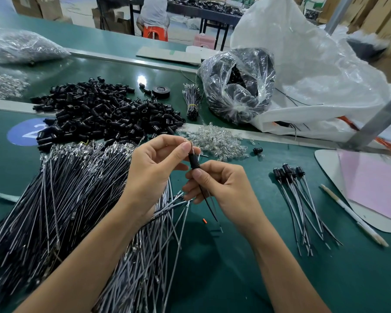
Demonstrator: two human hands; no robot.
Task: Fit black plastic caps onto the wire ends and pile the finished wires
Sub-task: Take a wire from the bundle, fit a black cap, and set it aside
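Nearest, a big spread of uncapped wires [66, 199] is laid across the left of the green worktop [235, 279]. Just past that, the fitting step looks to be in hand: one wire [207, 204] is pinched by the right hand [219, 184] right under a black cap [194, 162], and its top end is pinched by the left hand [154, 163], so the cap is threaded on between the two hands. Whether it's fully seated can't be told. Next, the cap probably needs to be pushed home, then the wire dropped on the small finished pile [303, 199] off to the right. Farther back, the heap of loose caps [104, 111] is kept within reach.
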